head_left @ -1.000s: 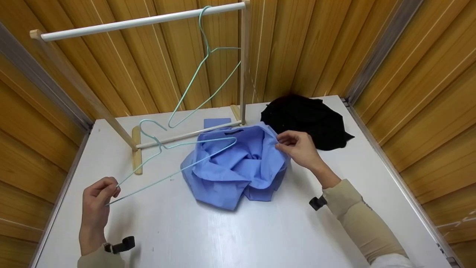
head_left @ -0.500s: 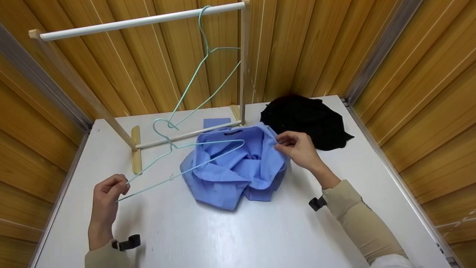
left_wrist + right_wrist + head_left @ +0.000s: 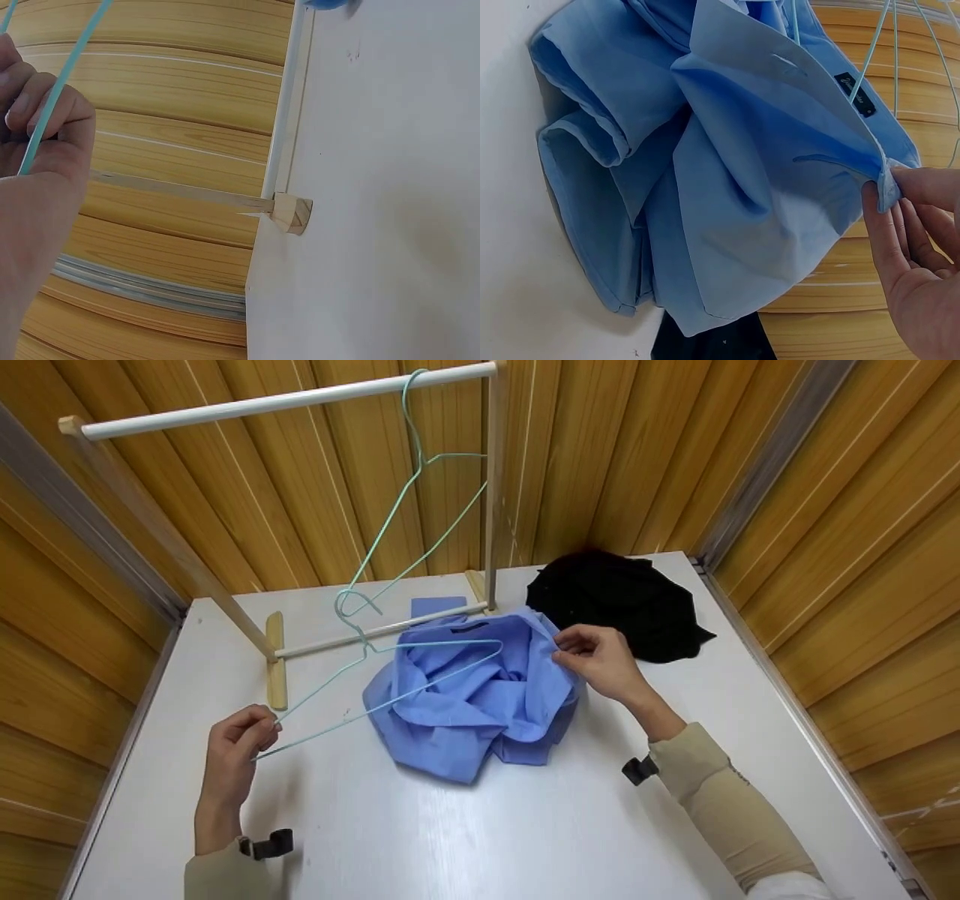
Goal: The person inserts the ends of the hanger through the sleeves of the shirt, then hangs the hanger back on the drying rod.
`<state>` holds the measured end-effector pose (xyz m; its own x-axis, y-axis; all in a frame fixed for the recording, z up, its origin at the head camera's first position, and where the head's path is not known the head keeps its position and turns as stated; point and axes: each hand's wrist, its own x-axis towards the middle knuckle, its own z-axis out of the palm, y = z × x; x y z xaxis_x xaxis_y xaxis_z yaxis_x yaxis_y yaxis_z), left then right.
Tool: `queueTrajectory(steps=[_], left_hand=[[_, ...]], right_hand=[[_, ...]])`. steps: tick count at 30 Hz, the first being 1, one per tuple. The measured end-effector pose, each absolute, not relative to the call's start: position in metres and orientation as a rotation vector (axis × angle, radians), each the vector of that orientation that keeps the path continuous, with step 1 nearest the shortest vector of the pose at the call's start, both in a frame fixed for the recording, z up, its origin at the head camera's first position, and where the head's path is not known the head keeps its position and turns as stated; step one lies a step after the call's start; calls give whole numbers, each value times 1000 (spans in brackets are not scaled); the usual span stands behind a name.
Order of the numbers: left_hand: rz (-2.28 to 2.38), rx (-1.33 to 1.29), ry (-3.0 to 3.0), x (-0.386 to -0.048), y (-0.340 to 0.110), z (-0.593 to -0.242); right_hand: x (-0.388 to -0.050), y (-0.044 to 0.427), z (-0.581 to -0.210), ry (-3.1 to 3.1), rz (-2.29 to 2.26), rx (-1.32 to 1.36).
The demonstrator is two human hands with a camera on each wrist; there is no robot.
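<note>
Table: white, wood walls behind
Left hand: pinches hanger end — fingers together
Right hand: pinches garment edge
Garment: mid-table, well in from near edge

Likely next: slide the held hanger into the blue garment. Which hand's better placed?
Left, probably: the left hand holds one end of the hanger, its other end overlapping the blue garment in the head view. The right hand pinches the garment's edge.

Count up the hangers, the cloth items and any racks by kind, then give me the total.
Hangers: 2 (held hanger, hanging hanger)
Cloth items: 2 (blue shirt, black cloth)
Rack: 1
Total: 5
</note>
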<state>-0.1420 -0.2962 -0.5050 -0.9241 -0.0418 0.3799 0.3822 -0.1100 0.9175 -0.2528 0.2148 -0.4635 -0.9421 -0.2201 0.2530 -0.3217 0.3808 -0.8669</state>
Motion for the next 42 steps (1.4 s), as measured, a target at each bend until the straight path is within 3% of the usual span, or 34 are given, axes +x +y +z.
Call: queueTrajectory(steps=[10,21,42], left_hand=[[-2043,-402,-1957,-147,-287,-509],[-2046,-517,-1949,-155,-277,-510],[-2035,-507,-1964,-162,-260,-506]], right_hand=[[-250,211,-462,-2561,1608,473],[-228,199,-427,-2564,1574,542],[-248,207,-461,-2550,1597,562]])
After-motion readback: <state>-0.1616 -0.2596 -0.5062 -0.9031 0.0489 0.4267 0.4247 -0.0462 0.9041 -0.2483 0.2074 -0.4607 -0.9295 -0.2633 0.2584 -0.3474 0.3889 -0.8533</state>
